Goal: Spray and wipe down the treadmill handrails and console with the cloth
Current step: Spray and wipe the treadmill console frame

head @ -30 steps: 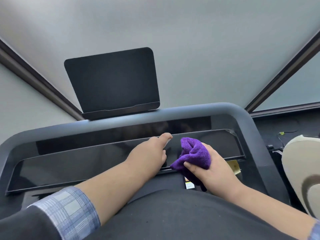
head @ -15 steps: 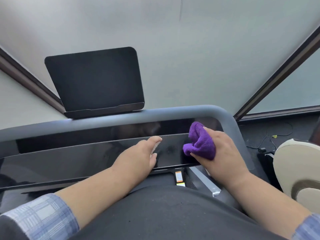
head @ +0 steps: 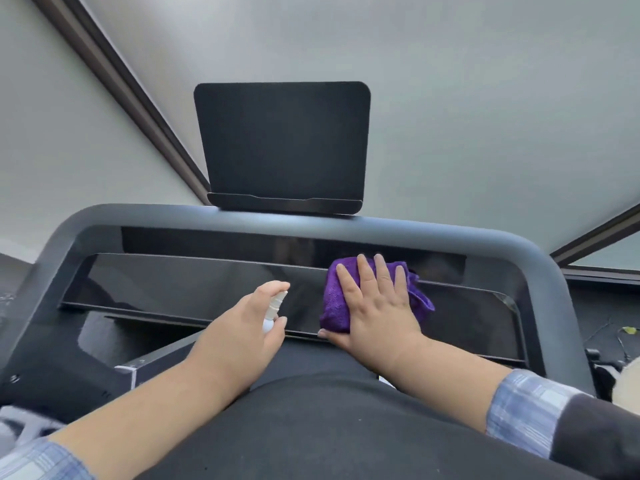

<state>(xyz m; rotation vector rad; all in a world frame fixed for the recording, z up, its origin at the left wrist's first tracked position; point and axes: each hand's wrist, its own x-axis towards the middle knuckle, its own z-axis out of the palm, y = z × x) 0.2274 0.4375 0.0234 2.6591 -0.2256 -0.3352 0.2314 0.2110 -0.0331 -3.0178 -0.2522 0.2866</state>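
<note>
Head view. Glossy black console (head: 194, 289) runs the width of the treadmill, set inside a grey handrail (head: 433, 228) that curves down at both ends. A black tablet stand (head: 282, 147) rises upright from the middle of the rail's top bar, with a shallow lip along its lower edge.

Containers: one only, a small white spray bottle (head: 273, 311). Its contents cannot be told; only the nozzle and part of the neck show past the fingers.

Left hand (head: 239, 337): curled closed around the bottle, forefinger resting on top of the nozzle, which points toward the console. The hand sits just at the console's lower edge, left of centre.

Right hand (head: 377, 306): flat and open, fingers spread, palm pressing a purple cloth (head: 334, 303) against the console, right of centre. The cloth is bunched; it shows to the left of the hand, past the fingertips at the top, and as a fold at the right of the hand. Its upper edge reaches the seam between the console's lower and upper panels. The thumb lies along the console's lower lip.

The two hands are near each other but apart. Both forearms are bare, with plaid sleeves (head: 523, 407) pushed back. A dark-clothed torso fills the bottom of the view.
</note>
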